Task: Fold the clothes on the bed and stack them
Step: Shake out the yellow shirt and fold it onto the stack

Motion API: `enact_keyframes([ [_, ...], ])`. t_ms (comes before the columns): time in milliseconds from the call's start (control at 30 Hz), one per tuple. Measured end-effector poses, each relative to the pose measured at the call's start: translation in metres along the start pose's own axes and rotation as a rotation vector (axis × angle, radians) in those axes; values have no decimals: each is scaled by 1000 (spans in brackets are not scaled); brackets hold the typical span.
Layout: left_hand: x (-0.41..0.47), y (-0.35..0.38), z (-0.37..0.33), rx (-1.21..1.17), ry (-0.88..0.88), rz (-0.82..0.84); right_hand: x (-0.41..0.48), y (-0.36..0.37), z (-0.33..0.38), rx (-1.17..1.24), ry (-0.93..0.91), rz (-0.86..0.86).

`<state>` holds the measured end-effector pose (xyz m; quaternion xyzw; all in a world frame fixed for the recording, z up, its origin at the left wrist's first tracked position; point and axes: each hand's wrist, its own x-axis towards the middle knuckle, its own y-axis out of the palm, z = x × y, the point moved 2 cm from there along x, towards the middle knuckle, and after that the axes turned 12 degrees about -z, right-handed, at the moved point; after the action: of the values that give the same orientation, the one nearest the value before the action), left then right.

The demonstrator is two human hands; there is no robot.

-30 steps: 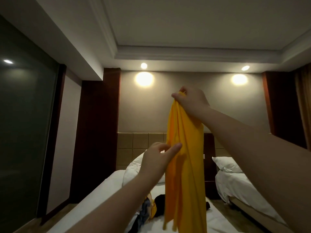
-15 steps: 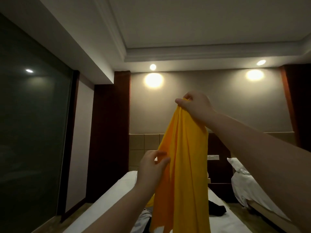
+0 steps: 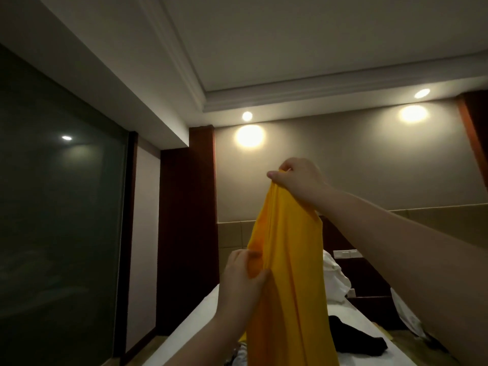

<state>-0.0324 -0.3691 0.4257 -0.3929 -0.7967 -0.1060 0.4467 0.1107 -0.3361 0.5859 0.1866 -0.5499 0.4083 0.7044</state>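
A long yellow garment (image 3: 290, 273) hangs in the air in front of me, above the white bed (image 3: 195, 323). My right hand (image 3: 298, 180) is raised and pinches the garment's top edge. Lower down, my left hand (image 3: 244, 281) grips the garment's left edge between thumb and fingers. A black piece of clothing (image 3: 353, 339) lies on the bed to the right of the hanging cloth. More crumpled clothes (image 3: 239, 357) show at the bottom, partly hidden behind the yellow fabric.
A white pillow (image 3: 335, 281) rests at the head of the bed against a dark headboard. A second bed (image 3: 406, 315) with white linen stands to the right across a narrow gap. A dark glass wall (image 3: 58, 220) runs along the left.
The view has swung left and tilted up. My left hand has closed on the garment's left edge, lower than before. My right hand still holds the top.
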Motion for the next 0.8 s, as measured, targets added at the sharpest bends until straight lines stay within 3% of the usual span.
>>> enact_keyframes([
  [300, -10, -7, -9, -192, -52, -11, -9, -4, 10, 13, -108, 5],
  [800, -16, 19, -7, -100, 59, -15, -14, -34, -3, -44, -114, -117],
])
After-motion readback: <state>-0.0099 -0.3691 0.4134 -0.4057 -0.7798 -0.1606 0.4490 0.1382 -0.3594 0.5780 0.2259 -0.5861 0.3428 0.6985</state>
